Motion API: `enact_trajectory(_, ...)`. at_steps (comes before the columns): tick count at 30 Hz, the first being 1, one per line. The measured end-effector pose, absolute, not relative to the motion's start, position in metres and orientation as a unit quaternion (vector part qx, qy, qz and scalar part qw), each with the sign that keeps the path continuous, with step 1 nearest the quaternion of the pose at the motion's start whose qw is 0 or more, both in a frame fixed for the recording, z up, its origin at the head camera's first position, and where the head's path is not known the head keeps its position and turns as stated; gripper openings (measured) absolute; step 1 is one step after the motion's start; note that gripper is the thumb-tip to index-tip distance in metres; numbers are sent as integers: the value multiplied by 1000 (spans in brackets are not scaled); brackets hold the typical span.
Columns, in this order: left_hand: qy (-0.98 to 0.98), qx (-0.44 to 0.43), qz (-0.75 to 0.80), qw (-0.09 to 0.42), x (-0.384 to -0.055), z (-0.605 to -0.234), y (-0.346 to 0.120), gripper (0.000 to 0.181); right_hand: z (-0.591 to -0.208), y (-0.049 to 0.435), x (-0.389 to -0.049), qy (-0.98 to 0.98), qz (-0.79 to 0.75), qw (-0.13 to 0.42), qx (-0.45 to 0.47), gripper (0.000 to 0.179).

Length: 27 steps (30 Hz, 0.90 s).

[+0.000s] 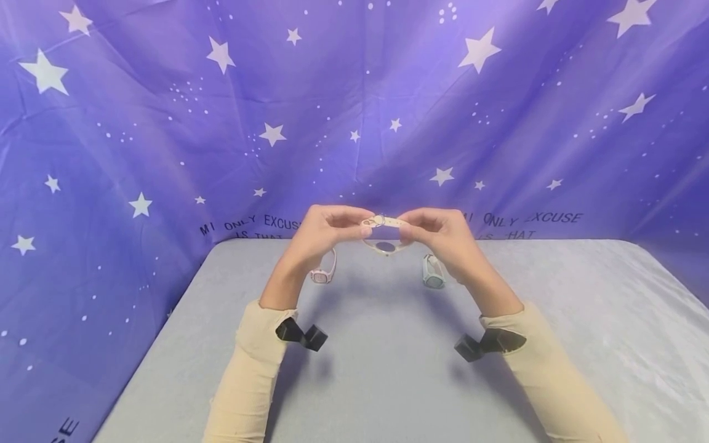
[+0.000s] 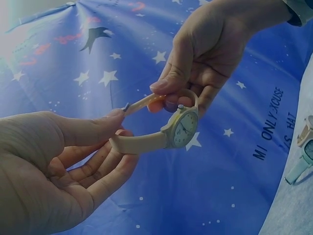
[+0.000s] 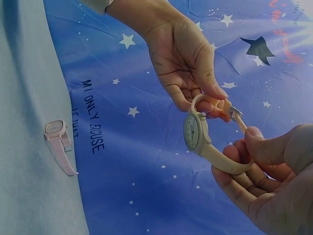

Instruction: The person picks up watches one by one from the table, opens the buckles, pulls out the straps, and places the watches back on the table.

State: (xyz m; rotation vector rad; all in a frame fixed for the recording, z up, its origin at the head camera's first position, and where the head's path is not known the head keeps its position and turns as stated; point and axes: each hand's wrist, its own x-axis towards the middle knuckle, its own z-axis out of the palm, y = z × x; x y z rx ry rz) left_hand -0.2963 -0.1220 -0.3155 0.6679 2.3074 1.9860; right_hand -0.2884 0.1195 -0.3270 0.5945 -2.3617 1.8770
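Both hands hold a cream wristwatch (image 2: pixel 183 128) up in the air, its strap bent round into a loop. My left hand (image 1: pixel 324 234) pinches the strap at the buckle side between thumb and fingers. On the other side, my right hand (image 1: pixel 443 237) pinches the strap's holed length. The metal buckle (image 3: pixel 235 114) sits between the two hands, with strap on both sides of it. Below the pinched strap hangs the round dial (image 1: pixel 386 248), facing away from the fingertips. Fingers hide parts of the strap in every view.
On the grey cloth-covered table (image 1: pixel 382 369), a pink watch (image 1: pixel 320 277) lies beyond the left forearm, and a mint green watch (image 1: pixel 434 279) lies near the right wrist. A purple star-printed curtain (image 1: pixel 354 92) hangs behind the table's far edge.
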Motion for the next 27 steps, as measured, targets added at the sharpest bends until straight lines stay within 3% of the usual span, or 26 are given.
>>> enact_trajectory(10,747,190,637,-11,-298,-314,-130,30,-326,119,-289,-771,609,28,184,23)
enact_trajectory(27,746,193,637,1,-297,-312,-128,31,-329,111,-288,-738,652,13,173,19)
